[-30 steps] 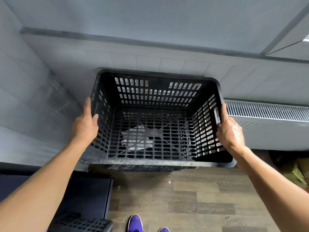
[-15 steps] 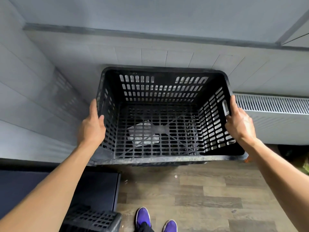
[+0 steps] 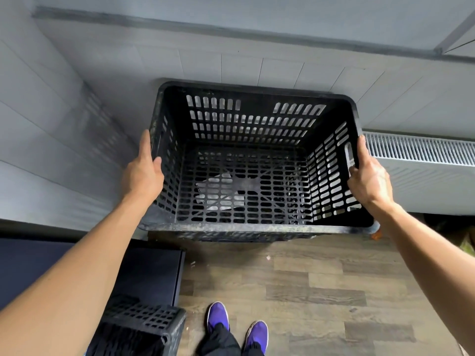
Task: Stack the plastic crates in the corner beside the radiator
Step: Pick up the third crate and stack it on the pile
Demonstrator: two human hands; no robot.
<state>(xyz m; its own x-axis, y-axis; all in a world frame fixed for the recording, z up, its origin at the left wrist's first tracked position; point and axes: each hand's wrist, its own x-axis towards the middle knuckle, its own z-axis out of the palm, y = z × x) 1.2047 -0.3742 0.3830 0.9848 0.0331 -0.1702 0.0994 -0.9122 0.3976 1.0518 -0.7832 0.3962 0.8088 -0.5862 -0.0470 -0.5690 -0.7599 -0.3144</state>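
A black slotted plastic crate (image 3: 246, 119) sits open side up in the corner, against the grey wall and left of the white radiator (image 3: 421, 160). A second crate's rim (image 3: 231, 236) shows just under its front edge. My left hand (image 3: 142, 176) grips the crate's left wall, thumb up along the rim. My right hand (image 3: 368, 178) holds the right wall by its handle slot. Something pale lies below the crate's floor, seen through the slots.
Another black crate (image 3: 144, 322) stands at the bottom left beside a dark low cabinet (image 3: 151, 276). My purple shoes (image 3: 236, 322) stand on the wood-pattern floor (image 3: 321, 283). Green and dark clutter sits under the radiator at the far right.
The crate has come down and settled lower in the corner with both hands still on it. The view has tipped down, showing more of my shoes and the spare crate.
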